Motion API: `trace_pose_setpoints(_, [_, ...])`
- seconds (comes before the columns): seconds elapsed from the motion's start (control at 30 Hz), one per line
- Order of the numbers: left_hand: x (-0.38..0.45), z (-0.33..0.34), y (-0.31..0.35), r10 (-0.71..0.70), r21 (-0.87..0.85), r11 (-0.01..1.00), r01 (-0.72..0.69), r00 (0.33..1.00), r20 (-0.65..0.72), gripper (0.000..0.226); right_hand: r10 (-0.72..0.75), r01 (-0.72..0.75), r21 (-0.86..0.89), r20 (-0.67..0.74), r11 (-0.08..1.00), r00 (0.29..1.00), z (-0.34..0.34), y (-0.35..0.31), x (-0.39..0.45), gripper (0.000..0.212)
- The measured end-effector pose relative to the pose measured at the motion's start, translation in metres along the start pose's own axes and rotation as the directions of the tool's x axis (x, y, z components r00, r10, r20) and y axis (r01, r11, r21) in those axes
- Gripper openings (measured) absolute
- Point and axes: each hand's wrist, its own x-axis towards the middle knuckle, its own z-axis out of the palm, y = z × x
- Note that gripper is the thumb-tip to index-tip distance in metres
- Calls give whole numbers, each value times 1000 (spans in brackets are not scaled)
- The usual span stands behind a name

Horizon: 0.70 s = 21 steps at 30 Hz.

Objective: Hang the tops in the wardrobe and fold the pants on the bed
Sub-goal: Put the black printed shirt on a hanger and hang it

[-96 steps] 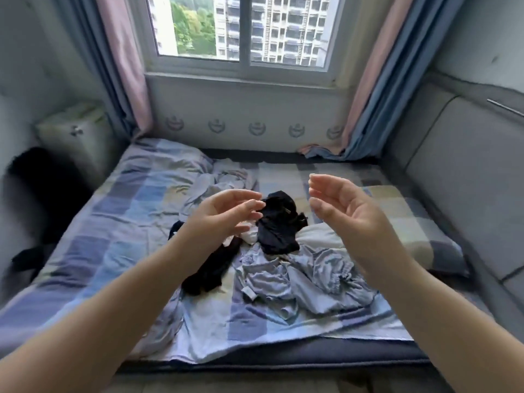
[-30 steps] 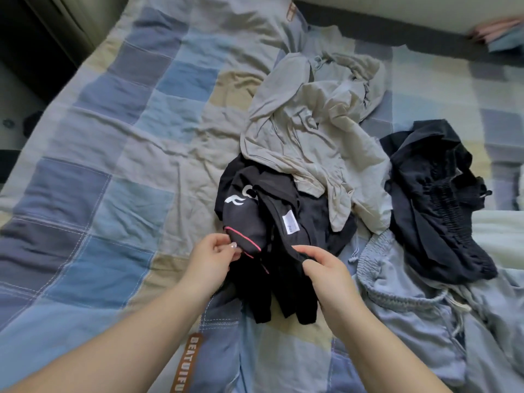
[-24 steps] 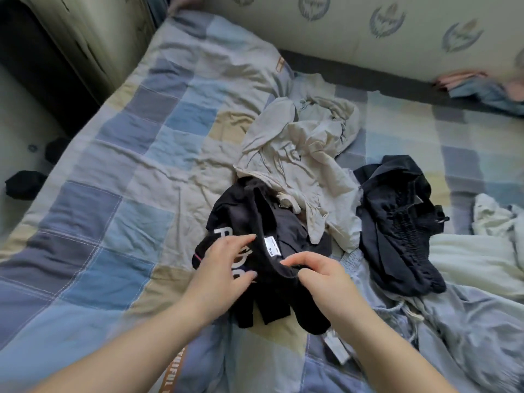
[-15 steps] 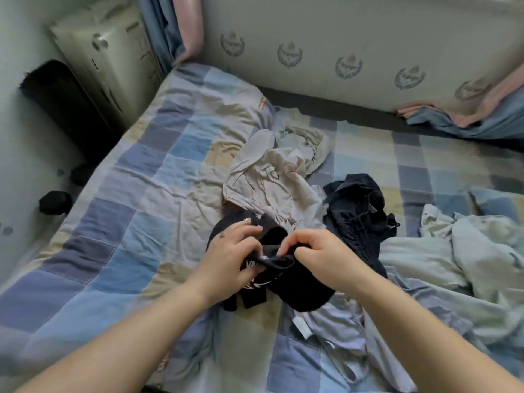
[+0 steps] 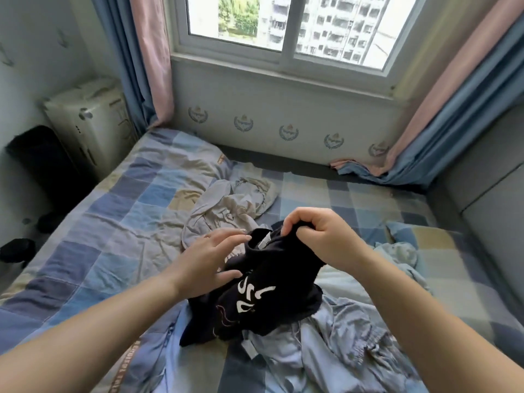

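A black top [image 5: 272, 285] with white lettering and a white neck label hangs off the bed, lifted by its collar. My right hand [image 5: 320, 236] is shut on that collar at the upper edge. My left hand [image 5: 212, 262] is spread open against the top's left side, fingers apart. Behind them a beige garment [image 5: 226, 205] lies crumpled on the checked bed cover [image 5: 113, 222]. Light blue pants [image 5: 334, 344] with a gathered waistband lie bunched below the black top. A second dark garment seen earlier is hidden behind my hands.
A window [image 5: 289, 26] with pink and blue curtains [image 5: 453, 114] stands at the head of the bed. A cream appliance [image 5: 90, 123] and a black object [image 5: 42, 163] sit at the left. A grey padded wall [image 5: 493, 180] runs along the right.
My right hand has raised the black top off the pile by its collar. My left hand let go and opened beside it. My view tilted up to the window.
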Motion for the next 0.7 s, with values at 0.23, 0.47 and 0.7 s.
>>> trace_pose_setpoints(0.23, [62,-29,47,370,-23,929,-369,926,76,22,-36,24,-65,-192,998,981,-27,-51,-44,37])
trace_pose_setpoints(0.47, [74,-31,55,530,2,831,-557,792,304,30,46,-114,-83,-571,990,820,-43,-93,-127,36])
trace_pose_setpoints(0.7, [86,-42,111,568,-186,792,-582,813,-126,29,176,-383,-5,-883,924,436,-15,-113,-257,56])
